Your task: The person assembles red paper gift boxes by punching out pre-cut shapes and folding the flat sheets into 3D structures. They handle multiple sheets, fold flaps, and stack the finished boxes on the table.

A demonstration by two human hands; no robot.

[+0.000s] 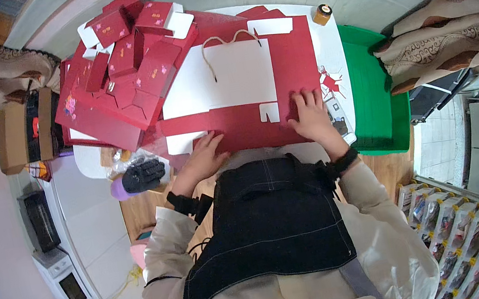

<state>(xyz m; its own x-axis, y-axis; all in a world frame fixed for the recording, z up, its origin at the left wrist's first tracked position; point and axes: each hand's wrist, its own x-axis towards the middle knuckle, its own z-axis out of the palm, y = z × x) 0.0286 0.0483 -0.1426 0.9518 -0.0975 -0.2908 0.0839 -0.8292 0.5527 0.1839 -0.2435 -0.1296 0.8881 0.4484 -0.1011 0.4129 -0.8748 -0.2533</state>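
In front of me a red and white cardboard sheet (242,125) lies on the table, with folded panels and small cut tabs. A brown cord (214,59) curves over its white panel (186,89). My left hand (203,158) rests at the near left edge of the card, fingers stretched out beside a white flap (184,143). On the right side, my right hand (313,118) lies with spread fingers on the red cardboard near its edge. Neither hand is wrapped round anything. Several folded red gift boxes (127,54) are heaped at the back left.
A white table (332,41) carries a small amber jar (323,15) at its far right and red and white scraps (329,80). Beside it stands a green bin (375,90). A black glove (143,176) lies at the left edge. A cardboard box (13,136) stands farther left.
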